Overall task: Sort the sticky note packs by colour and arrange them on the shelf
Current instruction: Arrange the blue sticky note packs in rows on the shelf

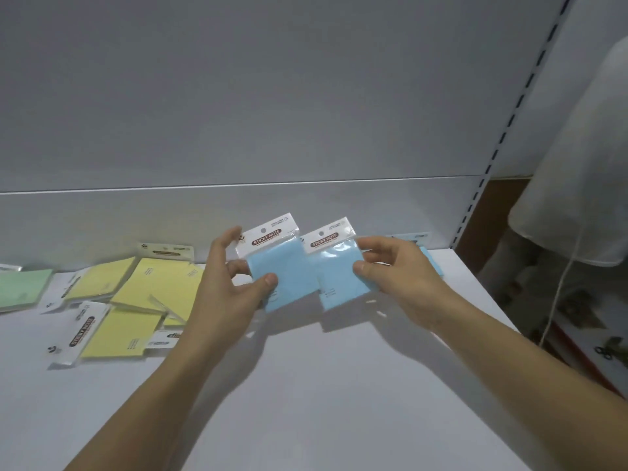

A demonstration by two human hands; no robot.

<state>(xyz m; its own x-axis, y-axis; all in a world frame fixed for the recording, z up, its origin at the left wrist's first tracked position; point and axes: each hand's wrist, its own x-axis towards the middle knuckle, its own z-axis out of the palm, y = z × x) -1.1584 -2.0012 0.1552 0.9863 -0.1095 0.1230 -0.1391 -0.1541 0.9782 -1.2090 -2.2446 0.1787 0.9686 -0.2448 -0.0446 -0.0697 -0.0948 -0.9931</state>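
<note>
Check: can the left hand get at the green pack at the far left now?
Probably not yet: the left hand grips a blue pack. Only flat yellow packs lie between it and the green pack.

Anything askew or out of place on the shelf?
Yes: the yellow packs lie in a loose heap, overlapping at different angles, headers pointing different ways. The green pack lies left of them. The left hand holds the left blue pack, the right hand the right blue pack, neither shelved yet.
</note>
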